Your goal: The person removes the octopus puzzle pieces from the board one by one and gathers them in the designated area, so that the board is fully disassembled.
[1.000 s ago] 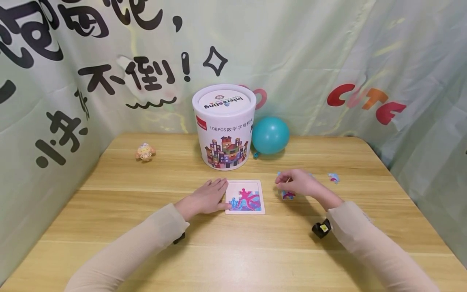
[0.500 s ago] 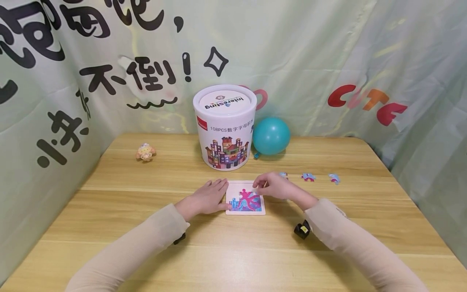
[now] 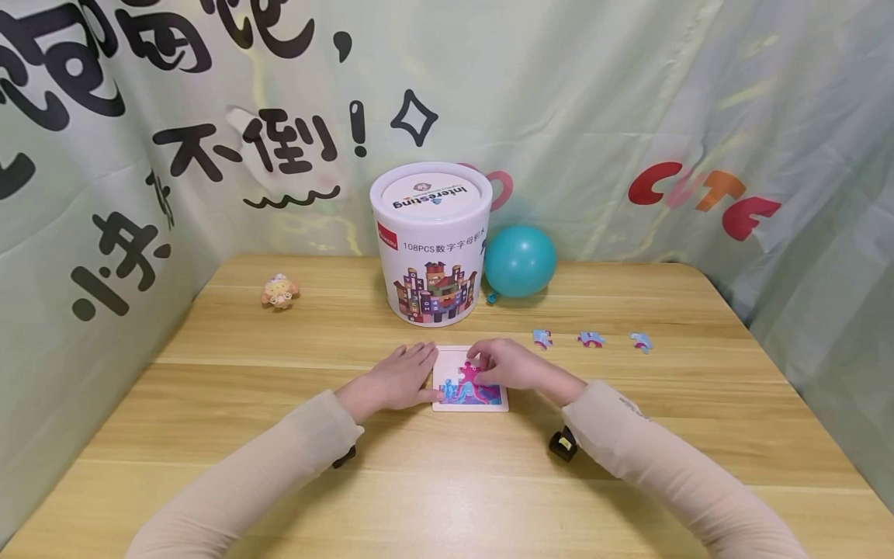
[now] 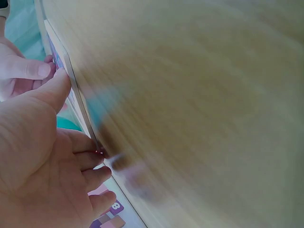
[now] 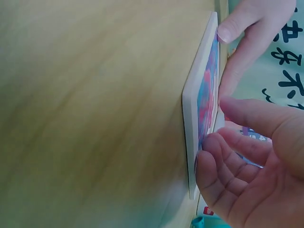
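A square jigsaw board [image 3: 447, 359] with a pale frame lies flat on the table in the head view. Its lower part carries joined puzzle pieces [image 3: 464, 394] showing a pink and blue picture. My left hand [image 3: 400, 378] rests at the board's left side with fingers extended, its thumb on the lower left corner. Over the board's upper right, my right hand [image 3: 513, 363] has thumb and index finger bent together round a puzzle piece, which the fingers mostly hide. The right wrist view shows these fingertips [image 5: 229, 107] right at the board's surface.
Three loose puzzle pieces [image 3: 590, 339] lie in a row to the right, beyond the right hand. Behind the board stand a large white bucket [image 3: 433, 248] and a teal balloon [image 3: 520, 262]. A small plush-like figure [image 3: 280, 292] sits at the back left.
My right hand has moved left from beside the loose pieces to over the board, and the nearer piece is gone from the table there. The left hand has stayed in place.
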A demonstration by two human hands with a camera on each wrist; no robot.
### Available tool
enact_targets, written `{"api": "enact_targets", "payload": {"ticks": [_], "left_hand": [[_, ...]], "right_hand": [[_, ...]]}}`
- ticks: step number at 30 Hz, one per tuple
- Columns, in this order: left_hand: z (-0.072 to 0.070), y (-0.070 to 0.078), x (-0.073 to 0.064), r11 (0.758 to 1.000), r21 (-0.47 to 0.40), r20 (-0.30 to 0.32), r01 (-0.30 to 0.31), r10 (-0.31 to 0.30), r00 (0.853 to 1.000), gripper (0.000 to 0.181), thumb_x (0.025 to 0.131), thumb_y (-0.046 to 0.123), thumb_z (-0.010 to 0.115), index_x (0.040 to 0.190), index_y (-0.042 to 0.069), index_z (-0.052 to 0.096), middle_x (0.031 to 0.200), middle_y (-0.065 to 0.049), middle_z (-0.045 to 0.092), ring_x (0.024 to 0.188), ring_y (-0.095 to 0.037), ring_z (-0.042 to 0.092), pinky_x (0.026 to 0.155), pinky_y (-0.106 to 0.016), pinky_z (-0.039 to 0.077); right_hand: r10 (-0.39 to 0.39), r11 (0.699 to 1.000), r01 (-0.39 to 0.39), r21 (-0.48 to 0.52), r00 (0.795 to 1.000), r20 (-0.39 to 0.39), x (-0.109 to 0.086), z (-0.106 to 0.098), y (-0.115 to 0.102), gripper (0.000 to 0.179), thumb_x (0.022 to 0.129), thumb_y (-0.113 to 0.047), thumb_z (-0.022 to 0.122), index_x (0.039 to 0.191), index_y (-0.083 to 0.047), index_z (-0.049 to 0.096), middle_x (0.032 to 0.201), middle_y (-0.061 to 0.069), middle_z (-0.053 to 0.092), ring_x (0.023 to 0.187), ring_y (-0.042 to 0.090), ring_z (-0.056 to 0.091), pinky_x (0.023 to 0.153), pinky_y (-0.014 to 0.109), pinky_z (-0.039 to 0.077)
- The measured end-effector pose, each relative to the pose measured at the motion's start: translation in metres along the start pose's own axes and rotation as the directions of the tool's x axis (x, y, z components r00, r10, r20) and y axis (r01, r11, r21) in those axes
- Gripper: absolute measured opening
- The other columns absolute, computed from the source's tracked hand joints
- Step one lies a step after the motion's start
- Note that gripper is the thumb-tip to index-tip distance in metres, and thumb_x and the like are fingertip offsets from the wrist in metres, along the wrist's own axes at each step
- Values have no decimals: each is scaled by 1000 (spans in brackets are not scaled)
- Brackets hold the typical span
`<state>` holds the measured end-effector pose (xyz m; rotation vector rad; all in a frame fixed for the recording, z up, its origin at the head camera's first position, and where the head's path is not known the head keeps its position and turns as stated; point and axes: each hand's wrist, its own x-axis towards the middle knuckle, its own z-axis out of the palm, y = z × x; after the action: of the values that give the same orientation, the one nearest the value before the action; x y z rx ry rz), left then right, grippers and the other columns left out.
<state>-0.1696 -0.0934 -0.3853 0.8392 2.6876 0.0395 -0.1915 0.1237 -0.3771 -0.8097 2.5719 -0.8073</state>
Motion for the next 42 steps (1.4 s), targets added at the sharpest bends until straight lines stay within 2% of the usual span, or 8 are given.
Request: {"api": "enact_targets", "payload": {"ticks": [6,11,17,24,32,42], "left_hand": [[-1,0,-1,1000,-3,1,-1,1,1000,80,91,55,43,145,0,20,151,-14,13,137,-27,12,110,-44,10],[-1,0,-1,1000,-9,5,2,-2,1000,80,91,55,43,145,1,20,151,-13,13,137,-27,12,110,-44,10],[-1,0,-1,1000,-11,-1,-9,9,1000,80,91,54,43,145,-1,21,151,-14,14,137,-28,13,109,-45,11],[-2,0,-1,1000,-5,0,-13,13,1000,80,91,54,42,145,-1,20,151,-15,13,137,-28,12,109,-45,11],[-1,0,-1,1000,-6,-4,-8,8,1000,80,91,55,43,145,0,21,151,-14,14,137,-28,13,109,-44,11],[-1,0,-1,1000,-10,0,-8,8,1000,80,91,54,43,145,0,20,151,-14,12,137,-28,12,109,-44,10]], "right_hand": [[37,997,-35,-69,999,20,4,3,-3,34,77,-10,74,108,-3,61,77,1,53,68,15,47,62,26,44],[47,996,-45,-73,999,22,5,4,-4,30,76,-9,75,101,-6,60,78,1,53,70,16,47,64,27,45],[25,999,-25,-38,1000,7,5,4,-3,32,75,-6,76,99,-6,55,84,1,53,73,16,48,67,28,46],[-21,999,21,-28,1000,-9,2,5,-1,36,78,-5,73,111,-2,57,85,1,53,74,16,49,68,27,46],[-85,990,89,111,996,-40,-2,3,7,23,85,1,62,106,-8,60,75,0,56,68,14,51,63,27,47],[-26,977,43,209,996,-81,-4,-2,7,18,88,-1,59,105,-6,63,76,5,61,66,15,53,60,28,47]]}}
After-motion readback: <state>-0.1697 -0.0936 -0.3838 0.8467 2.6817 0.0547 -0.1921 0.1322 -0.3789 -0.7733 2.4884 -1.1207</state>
